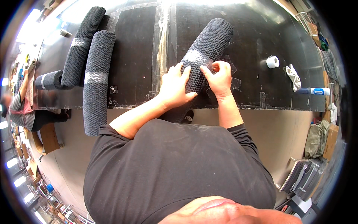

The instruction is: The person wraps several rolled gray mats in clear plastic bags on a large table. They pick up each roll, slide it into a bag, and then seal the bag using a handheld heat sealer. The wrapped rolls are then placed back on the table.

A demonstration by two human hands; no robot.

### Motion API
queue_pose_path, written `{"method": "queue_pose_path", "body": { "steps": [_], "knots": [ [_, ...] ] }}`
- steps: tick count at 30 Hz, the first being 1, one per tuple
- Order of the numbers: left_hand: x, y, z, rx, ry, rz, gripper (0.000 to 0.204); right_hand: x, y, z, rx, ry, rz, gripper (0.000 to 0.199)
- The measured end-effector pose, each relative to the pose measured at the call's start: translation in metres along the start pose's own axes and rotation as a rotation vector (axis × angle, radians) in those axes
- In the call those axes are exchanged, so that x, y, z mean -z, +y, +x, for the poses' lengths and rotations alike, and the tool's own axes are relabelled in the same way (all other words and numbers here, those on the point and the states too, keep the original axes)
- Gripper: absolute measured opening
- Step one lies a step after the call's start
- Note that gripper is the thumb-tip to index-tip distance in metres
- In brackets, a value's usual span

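A rolled dark grey textured mat (214, 35) lies slanted on the black table in front of me, its near end reaching toward my body. A band of clear plastic tape (197, 56) wraps around its middle. My left hand (174, 86) rests on the roll's left side just below the band, with thumb and fingers spread. On the right side, my right hand (220, 79) has its fingers curled and its thumb against the roll near the tape. Whatever lies between those fingertips is too small to make out.
Other taped mat rolls (99, 56) lie at left, one overhanging the table's (134, 56) front edge. A white tape roll (273, 62), a white glove (293, 77) and a blue-and-white tube (317, 91) lie at right. Another person (28, 108) stands at far left.
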State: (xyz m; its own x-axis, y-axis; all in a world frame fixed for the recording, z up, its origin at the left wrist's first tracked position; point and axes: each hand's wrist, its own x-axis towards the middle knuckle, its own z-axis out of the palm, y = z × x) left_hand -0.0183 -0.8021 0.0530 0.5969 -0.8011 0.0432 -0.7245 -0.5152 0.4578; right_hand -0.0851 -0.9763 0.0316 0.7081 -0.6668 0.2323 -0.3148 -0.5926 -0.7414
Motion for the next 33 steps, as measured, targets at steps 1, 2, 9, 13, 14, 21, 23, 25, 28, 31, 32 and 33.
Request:
{"method": "queue_pose_path", "body": {
  "steps": [1, 2, 9, 13, 14, 21, 23, 25, 28, 31, 32, 33],
  "knots": [
    [0.000, 0.000, 0.000, -0.005, 0.011, 0.000, 0.087, 0.002, 0.001, 0.001, 0.017, -0.060, -0.039, 0.031],
    [0.000, -0.001, 0.000, -0.009, 0.023, -0.001, 0.087, 0.003, 0.002, 0.001, 0.035, -0.121, -0.077, 0.026],
    [0.000, 0.000, 0.000, -0.001, 0.012, -0.001, 0.087, 0.001, -0.004, 0.008, 0.441, -0.070, -0.524, 0.018],
    [0.002, -0.005, 0.002, 0.014, 0.015, -0.044, 0.087, 0.009, 0.023, 0.021, 0.379, -0.096, 0.009, 0.014],
    [0.003, -0.009, 0.002, 0.015, 0.017, -0.066, 0.087, 0.012, 0.043, 0.025, 0.148, -0.161, 0.235, 0.013],
    [0.017, -0.047, 0.011, 0.058, -0.097, -0.327, 0.093, -0.010, 0.075, 0.019, -0.715, -0.068, 1.533, 0.021],
    [0.022, -0.077, 0.014, 0.050, -0.125, -0.336, 0.093, -0.028, 0.088, 0.020, -0.913, -0.056, 1.549, 0.024],
    [0.031, -0.100, 0.010, 0.118, -0.036, -0.320, 0.083, -0.031, 0.076, 0.021, -0.940, -0.286, 1.273, 0.028],
    [0.060, -0.129, -0.008, 0.287, 0.069, -0.335, 0.069, -0.030, 0.031, 0.023, -0.673, -0.640, 0.477, 0.042],
    [0.088, -0.145, -0.038, 0.505, 0.112, -0.554, 0.057, -0.031, 0.009, 0.041, -0.546, -0.861, 0.401, 0.027],
    [0.095, -0.150, -0.051, 0.536, 0.144, -0.616, 0.055, -0.033, 0.002, 0.048, -0.515, -0.819, 0.438, 0.025],
    [0.102, -0.156, -0.062, 0.568, 0.182, -0.678, 0.054, -0.035, -0.012, 0.057, -0.481, -0.782, 0.475, 0.024]
  ]
}}
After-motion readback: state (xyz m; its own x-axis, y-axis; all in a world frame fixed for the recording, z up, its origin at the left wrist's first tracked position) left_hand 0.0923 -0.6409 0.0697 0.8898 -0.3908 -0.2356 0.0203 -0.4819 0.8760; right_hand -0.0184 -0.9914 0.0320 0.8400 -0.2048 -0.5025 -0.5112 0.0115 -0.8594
